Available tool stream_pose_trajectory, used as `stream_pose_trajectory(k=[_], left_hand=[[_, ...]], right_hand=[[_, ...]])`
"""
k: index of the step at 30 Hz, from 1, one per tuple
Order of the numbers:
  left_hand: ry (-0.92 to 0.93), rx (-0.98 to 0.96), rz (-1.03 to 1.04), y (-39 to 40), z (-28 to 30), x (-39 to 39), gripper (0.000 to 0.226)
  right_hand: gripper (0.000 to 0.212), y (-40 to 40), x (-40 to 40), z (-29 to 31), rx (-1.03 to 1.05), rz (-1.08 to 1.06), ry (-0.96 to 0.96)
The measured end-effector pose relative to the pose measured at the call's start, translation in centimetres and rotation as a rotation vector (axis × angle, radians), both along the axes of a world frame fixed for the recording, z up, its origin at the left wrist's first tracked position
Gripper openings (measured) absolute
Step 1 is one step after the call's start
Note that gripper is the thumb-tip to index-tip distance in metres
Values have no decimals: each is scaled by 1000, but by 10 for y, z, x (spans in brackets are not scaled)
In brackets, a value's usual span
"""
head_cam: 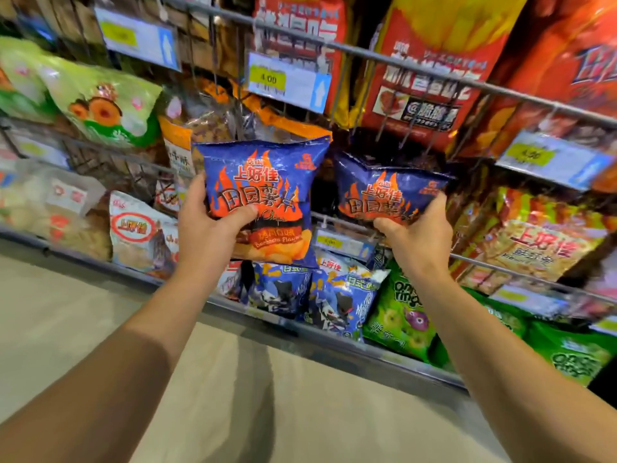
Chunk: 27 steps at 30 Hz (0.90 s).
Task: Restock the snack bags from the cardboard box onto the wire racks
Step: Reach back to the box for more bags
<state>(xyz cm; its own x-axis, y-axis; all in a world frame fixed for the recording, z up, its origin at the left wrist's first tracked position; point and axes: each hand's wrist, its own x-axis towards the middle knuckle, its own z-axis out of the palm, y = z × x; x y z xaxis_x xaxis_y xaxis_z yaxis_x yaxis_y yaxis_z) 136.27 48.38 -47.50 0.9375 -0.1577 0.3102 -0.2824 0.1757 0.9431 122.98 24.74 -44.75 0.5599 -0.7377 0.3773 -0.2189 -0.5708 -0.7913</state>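
The wire racks [394, 58] fill the upper and right parts of the frame, tier over tier, packed with snack bags. Across the top right stand tall red bags [430, 61] with yellow tops and blurred white Chinese lettering. At the upper left lies a green bag [100, 101] printed with orange ring shapes. At the lower right sit green bags [400, 315] showing a purple cartoon figure, and just left of them blue-and-white bags [340, 295]. At the right edge a yellow bag [547, 242] reads 上好佳 in red.

Near the centre, the left hand [208, 225] holds a blue bag [260, 195] upright in front of the rack, thumb curled over its face and fingers behind its left edge. Orange flames and 上好佳 mark the top; lower down "Barbecue Flavor" can be read beside pictured chips.

Right of centre, the right hand [417, 235] grips a second blue bag [390, 192] of the same design from beneath, fingers wrapped round its bottom edge. This bag tilts back, its top against the middle tier's opening.

A price tag [287, 80] clipped to the upper rail reads 4.00 on yellow, with a white arrow on blue. Another tag [547, 160] at right is too blurred to read surely.
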Motion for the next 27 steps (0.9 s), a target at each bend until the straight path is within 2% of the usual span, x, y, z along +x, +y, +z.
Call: stream_pose_trajectory(k=[9,12,15,21,24,27], left_hand=[[-11,30,-55,-9,-10,-4,57],[-7,30,-59,-9,-12,-2,56],[-24,51,-44,-7,-15,2,62],[-7,25,-47,-9,-20,6,60],[6,-1,-59,-10,-19,7,63],[2,-8,-65,-10,-19,7,63]], right_hand=[[52,-4,41,18,38,-62,100],[76,-12,61,17,67,-69,165],[85,-23,73,11,159,-97,232],[71,-26,89,27,246,-47,338],[75,-26,104,28,154,-65,353],[89,-25,117,20,34,-123,426]])
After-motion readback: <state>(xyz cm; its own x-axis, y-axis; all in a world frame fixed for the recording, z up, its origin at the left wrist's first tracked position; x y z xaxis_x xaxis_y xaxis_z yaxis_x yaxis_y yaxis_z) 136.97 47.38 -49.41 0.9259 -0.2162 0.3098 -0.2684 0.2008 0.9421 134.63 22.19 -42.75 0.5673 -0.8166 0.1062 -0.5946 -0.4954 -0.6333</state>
